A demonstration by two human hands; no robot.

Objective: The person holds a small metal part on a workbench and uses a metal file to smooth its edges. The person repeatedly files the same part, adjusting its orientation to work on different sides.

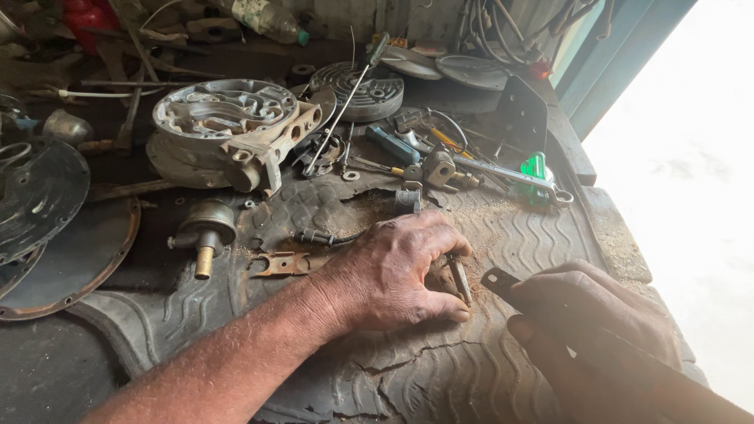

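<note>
My left hand (400,271) rests on a worn rubber tread mat (440,369) and pinches a small metal pin (459,281) upright-tilted between thumb and fingers. My right hand (597,322) grips a long dark flat metal bar (628,345), whose near tip sits just right of the pin. Sawdust-like grit lies around the pin.
A grey cast metal housing (224,129) stands at the back left, a finned round plate (361,90) behind it. A brass-tipped fitting (206,232), a rusty flat bracket (283,265), a wrench (510,177), screwdrivers and round dark covers (47,212) crowd the bench. The bench edge runs along the right.
</note>
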